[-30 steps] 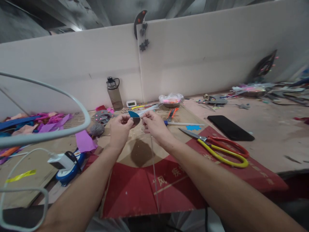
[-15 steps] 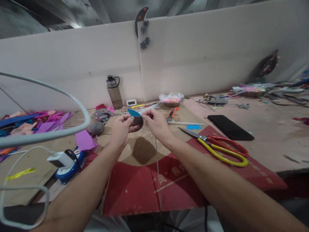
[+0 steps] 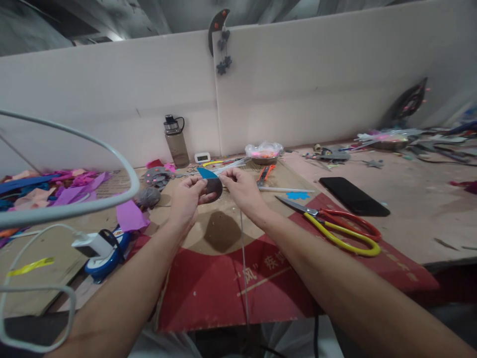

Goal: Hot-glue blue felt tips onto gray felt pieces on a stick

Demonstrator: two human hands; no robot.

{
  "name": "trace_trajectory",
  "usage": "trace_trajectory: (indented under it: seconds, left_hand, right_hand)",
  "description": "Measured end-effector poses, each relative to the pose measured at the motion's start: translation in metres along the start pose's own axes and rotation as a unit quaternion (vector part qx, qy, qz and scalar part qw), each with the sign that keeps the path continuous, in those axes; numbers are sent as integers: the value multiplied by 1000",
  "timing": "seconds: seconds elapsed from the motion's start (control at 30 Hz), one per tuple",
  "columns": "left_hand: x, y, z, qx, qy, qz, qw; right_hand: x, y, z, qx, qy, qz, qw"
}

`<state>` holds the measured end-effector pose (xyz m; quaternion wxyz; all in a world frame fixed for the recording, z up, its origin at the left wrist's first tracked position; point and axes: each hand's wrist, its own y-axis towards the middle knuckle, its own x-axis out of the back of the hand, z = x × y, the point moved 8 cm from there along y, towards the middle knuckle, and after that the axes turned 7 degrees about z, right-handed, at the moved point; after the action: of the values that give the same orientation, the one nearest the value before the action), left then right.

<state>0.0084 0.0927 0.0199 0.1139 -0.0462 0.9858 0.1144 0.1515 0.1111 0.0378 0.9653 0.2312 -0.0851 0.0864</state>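
A curved piece with a pointed blue tip and a dark grey lower part is held up above the cardboard. My left hand is closed on its left side, thumb on the front and fingers behind. My right hand is pinched at its right edge. A thin grey yarn runs from under my right hand down past the cardboard's front edge; the pinch point itself is too small to make out clearly. A blue scalloped cutout lies to the right of my right hand.
Red- and yellow-handled scissors and a black phone lie to the right. An orange utility knife lies behind my right hand. Grey yarn ball, bottle and power strip stand left. A white curved tube crosses the left foreground.
Both hands keep almost the same hold on the curved piece, which has turned very slightly. The whole view has shifted a little.
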Motion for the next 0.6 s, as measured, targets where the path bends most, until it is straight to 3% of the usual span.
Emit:
trace_trajectory:
  seconds: [0.6]
  left_hand:
    - [-1,1,1,0,-3,23,1000]
  right_hand:
    - [-4,2,-8,-41,62,18,997]
